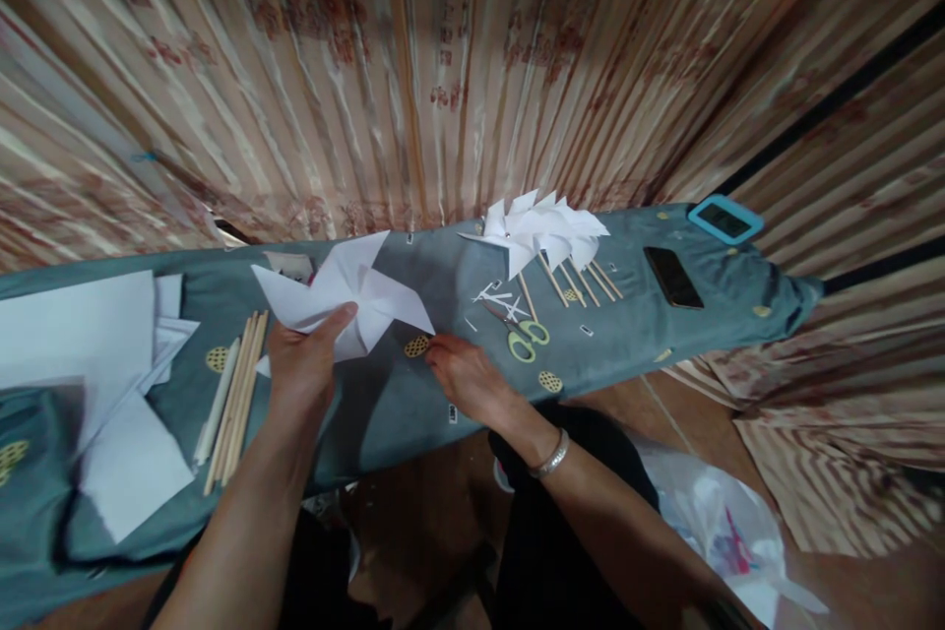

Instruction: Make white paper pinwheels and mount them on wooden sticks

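A white paper pinwheel (369, 300) is in my left hand (306, 354), the thumb pressed on its folded middle and the other fingers behind the paper. Close to the tip of its right blade is my right hand (465, 369), fingers curled together. Whatever those fingers hold, if anything, is hidden. Just left of my left arm lie several wooden sticks (240, 399) and a white pen-like stick (218, 404). To the right of my right hand rest green-handled scissors (526, 340) and small white paper strips (498, 297).
Finished pinwheels on sticks (550, 228) lie overlapping at the back. A dark phone (672, 277) and a blue-framed device (725, 219) are at the right. White paper sheets (74, 325) cover the cloth-covered table's (627, 335) left end. A plastic bag (716, 502) sits on the floor; curtains hang behind.
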The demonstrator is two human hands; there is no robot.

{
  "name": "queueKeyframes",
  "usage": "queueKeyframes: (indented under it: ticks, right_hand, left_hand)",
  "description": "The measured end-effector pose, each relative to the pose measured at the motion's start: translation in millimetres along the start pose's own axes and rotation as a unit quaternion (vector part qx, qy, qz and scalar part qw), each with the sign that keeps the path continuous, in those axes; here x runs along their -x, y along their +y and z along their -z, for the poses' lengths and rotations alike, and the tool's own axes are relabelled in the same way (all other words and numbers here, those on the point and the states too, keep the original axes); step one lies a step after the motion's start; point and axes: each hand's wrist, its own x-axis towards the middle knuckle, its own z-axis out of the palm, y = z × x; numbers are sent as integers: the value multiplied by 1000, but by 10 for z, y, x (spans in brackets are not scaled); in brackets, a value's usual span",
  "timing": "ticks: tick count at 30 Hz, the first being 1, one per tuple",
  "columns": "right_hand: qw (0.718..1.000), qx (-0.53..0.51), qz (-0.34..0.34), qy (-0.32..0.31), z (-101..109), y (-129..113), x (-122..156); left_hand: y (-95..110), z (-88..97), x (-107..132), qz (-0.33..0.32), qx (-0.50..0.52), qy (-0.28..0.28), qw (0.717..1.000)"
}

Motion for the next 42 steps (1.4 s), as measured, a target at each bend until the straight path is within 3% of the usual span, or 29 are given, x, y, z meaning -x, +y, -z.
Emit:
queueKeyframes:
  ticks: [5, 13, 20, 26, 32, 36, 42]
  right_hand:
    - [999, 48, 18, 3, -10, -28, 45]
    - [994, 110, -12, -14, -16, -51, 119]
    - [994, 111, -7, -12, -33, -124, 141]
    - [995, 98, -10, -10, -67, -179, 167]
    - [996, 94, -9, 1, -136, -180, 117]
    - [998, 54, 7, 27, -142, -176, 142]
    - [990, -118, 23, 77, -72, -190, 252]
  left_hand:
    - [10, 2, 48, 0, 3, -2, 1000]
    - [47, 48, 103, -4, -9, -5, 1000]
    - [31, 71, 152, 19, -23, 19, 999]
    - [-14, 92, 188, 1, -42, 1, 999]
    - [39, 93, 174, -1, -56, 29, 998]
    - [90, 101, 157, -10, -82, 13, 996]
    - [101, 115, 111, -34, -120, 22, 992]
